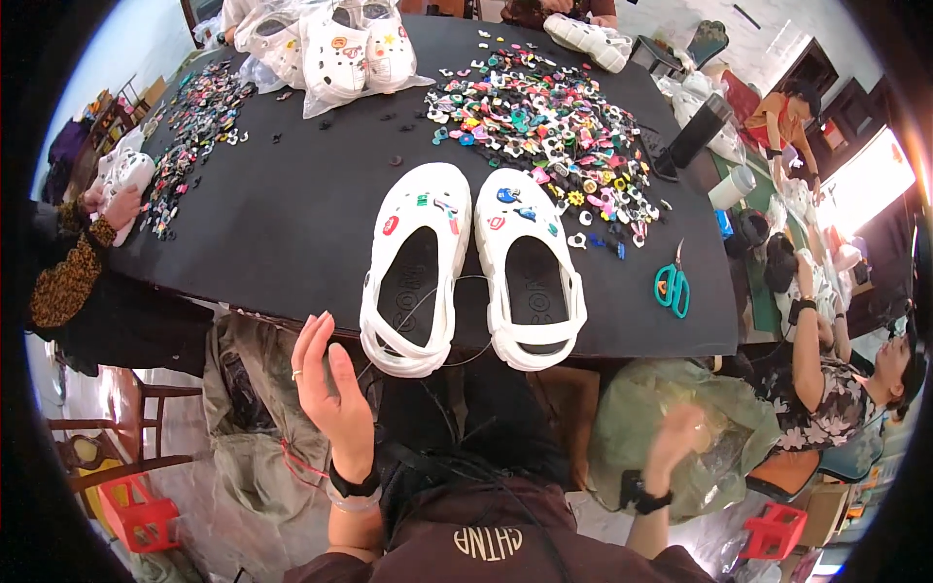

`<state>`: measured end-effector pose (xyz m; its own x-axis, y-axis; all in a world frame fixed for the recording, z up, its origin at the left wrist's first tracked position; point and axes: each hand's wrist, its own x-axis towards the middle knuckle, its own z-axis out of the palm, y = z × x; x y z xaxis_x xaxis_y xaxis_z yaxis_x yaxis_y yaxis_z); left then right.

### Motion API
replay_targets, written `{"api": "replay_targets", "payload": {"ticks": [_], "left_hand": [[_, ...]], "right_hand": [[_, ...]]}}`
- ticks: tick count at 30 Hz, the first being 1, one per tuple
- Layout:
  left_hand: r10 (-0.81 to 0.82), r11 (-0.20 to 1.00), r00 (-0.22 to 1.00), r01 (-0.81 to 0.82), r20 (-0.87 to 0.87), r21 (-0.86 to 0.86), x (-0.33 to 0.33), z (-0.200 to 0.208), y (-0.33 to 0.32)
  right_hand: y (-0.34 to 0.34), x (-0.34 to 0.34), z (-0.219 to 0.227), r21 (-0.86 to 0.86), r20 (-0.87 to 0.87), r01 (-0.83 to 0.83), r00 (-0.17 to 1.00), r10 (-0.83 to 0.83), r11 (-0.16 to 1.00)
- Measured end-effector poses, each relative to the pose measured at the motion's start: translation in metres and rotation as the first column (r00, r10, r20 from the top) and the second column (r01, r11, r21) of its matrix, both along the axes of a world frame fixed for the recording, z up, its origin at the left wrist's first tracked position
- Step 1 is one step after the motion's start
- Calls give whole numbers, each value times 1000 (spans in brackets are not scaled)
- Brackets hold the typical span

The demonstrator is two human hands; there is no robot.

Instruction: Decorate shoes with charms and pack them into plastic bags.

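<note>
A pair of white clogs lies side by side at the table's near edge, toes pointing away from me. Colourful charms dot the toe of the left clog point(421, 203) and of the right clog point(522, 203). A thin loop of cord or wire runs between their heels. Beside the left clog's heel, my left hand point(335, 394) is raised with its fingers stretched out and holds nothing; a ring and wristbands show on it. My right hand point(677, 437) hovers off the table's near edge over a green sack point(632, 428); motion smears its fingers.
On the black table point(282, 214) lie a large charm pile point(544, 107), a second charm pile point(199, 121), bagged clogs point(340, 53) and teal-handled scissors point(672, 287). A dark flask point(702, 126) stands right. Co-workers sit around; one at left holds a white clog point(126, 185).
</note>
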<state>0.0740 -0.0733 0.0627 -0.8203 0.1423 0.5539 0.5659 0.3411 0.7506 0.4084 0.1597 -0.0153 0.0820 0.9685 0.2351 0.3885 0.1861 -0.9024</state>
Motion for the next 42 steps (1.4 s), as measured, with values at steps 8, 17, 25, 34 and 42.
{"api": "replay_targets", "payload": {"ticks": [8,17,25,34,42], "left_hand": [[-85,992,990,94,110,-84,9,-3,-8],[-270,963,886,237,378,132,12,-24,4],[-269,963,865,248,424,107,-2,-22,10],[37,980,983,-71,-180,-186,-33,37,18],[-782,577,294,6,550,817,51,37,84]], "right_hand": [[-27,7,-78,-666,652,-418,76,754,618],[14,-134,86,-168,-49,-704,705,708,689],[-2,-200,52,-269,-137,-801,581,802,534],[-66,-191,57,-299,-116,-859,464,878,415],[-98,-186,18,-138,-521,-912,398,755,386]]}}
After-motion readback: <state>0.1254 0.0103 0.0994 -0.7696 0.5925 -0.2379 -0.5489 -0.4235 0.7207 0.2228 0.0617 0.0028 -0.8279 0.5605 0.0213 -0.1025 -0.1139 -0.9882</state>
